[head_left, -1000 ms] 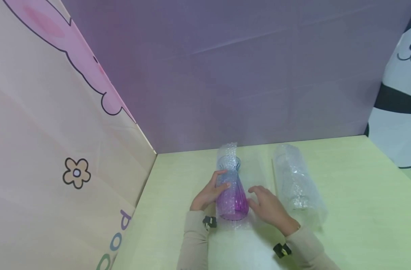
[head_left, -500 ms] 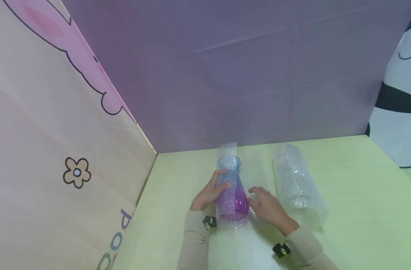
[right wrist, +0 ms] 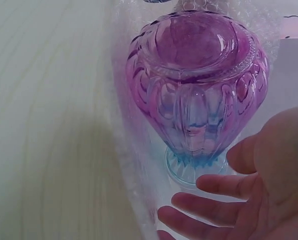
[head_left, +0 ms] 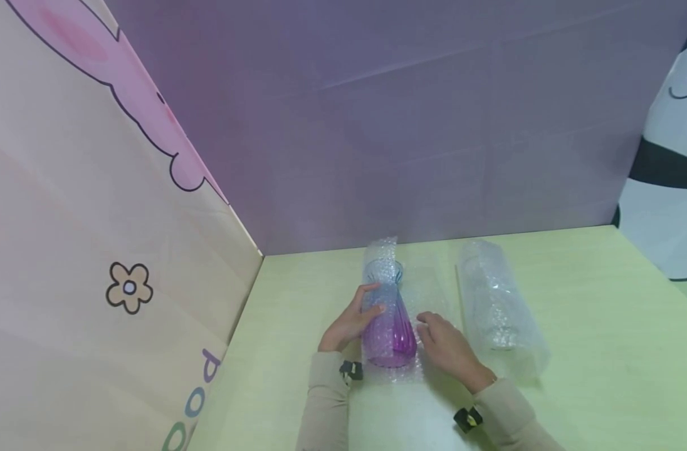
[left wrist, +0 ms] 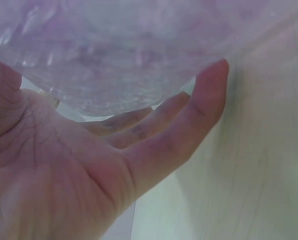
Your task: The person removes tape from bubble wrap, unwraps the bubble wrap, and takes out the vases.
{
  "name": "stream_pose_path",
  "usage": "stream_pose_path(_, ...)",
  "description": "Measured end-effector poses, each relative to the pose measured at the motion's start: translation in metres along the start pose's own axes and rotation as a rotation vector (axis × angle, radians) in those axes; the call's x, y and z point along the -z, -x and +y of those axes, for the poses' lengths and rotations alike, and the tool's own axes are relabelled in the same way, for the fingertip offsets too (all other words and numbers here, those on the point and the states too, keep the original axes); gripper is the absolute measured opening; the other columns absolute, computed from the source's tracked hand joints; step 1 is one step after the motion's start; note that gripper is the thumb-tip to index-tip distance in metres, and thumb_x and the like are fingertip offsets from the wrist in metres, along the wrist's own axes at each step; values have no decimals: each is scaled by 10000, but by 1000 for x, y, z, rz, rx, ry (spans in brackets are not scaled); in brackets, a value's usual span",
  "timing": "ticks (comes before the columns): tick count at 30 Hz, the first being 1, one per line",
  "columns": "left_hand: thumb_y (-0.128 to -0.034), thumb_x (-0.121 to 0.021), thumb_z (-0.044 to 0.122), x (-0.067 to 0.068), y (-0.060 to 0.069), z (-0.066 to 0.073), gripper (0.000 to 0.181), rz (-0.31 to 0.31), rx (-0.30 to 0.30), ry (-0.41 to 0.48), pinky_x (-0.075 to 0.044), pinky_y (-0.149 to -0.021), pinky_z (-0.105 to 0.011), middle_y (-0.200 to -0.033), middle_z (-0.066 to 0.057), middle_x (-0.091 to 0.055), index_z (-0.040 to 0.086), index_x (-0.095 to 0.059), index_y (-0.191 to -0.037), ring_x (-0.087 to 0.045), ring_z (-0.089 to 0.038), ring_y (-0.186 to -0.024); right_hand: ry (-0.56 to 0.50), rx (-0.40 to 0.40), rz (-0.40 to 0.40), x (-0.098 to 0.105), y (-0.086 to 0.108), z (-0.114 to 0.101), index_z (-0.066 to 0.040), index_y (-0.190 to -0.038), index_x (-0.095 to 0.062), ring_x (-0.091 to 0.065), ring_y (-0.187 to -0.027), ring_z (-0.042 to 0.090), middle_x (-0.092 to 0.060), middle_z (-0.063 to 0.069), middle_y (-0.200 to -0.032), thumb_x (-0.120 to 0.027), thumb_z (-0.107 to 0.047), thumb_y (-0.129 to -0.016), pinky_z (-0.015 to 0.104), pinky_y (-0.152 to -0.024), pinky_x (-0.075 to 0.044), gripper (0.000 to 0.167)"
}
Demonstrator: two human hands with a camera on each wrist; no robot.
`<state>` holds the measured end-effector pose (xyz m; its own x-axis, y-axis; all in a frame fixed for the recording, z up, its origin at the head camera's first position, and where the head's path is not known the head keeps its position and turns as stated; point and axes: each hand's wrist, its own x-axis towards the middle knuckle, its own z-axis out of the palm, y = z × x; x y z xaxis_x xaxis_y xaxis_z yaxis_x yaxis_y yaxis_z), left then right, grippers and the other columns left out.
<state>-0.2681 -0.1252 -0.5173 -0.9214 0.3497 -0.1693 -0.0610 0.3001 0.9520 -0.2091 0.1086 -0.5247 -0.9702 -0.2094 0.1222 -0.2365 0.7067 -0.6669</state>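
One purple-and-blue glass vase, lying half-covered by bubble wrap, neck toward the far edge of the tabletop, could roll free if the left grip, curled round it, slackens, the right grip being loosely spread, holding nothing.

Vase purple shading to blue; tabletop pale yellow-green; sleeves beige.

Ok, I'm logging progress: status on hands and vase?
Left hand holds vase through bubble wrap. Right hand open beside it. Vase on its side, partly covered. Wrapped bundle apart at right, not blocking.
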Motion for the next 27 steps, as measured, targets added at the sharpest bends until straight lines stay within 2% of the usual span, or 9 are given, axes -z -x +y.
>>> stream_pose_path(7,-1022,-580,435,-1,0,0,534,-3,-10,2,-422,-1087,-710,-1690,-211,-182,421,-353,-1505,-330,-536,-1470,45,3,25,-3,-1,5,59,-1311,-583,-615,-1201,462,-650,279,-1275,-471,-95,-1032,603,-1060,-490,338)
stream_pose_path(17,-1027,-568,437,0,0,-4,537,28,-33,-41,-302,-1151,-743,-1720,-149,-140,424,-355,-1519,-208,-518,-1530,162,112,45,-8,-3,14,54,-1181,-663,-638,-1070,438,-678,252,-1156,-620,0,-908,575,-981,-537,282)
stream_pose_path(23,-1029,-564,435,1,2,-3,529,40,-50,-66,-337,-1123,-751,-1708,-157,-190,427,-366,-1519,-251,-562,-1496,265,190,39,-16,-5,23,-1,-1130,-673,-593,-1041,393,-647,222,-1181,-707,-12,-812,547,-928,-547,320)
stream_pose_path(27,-1025,-563,453,2,2,-4,528,51,-48,-82,-334,-1136,-738,-1710,-132,-203,446,-373,-1517,-259,-545,-1501,303,184,31,-18,-4,23,-31,-1103,-665,-568,-1031,379,-629,211,-1211,-711,-34,-822,535,-853,-555,285)
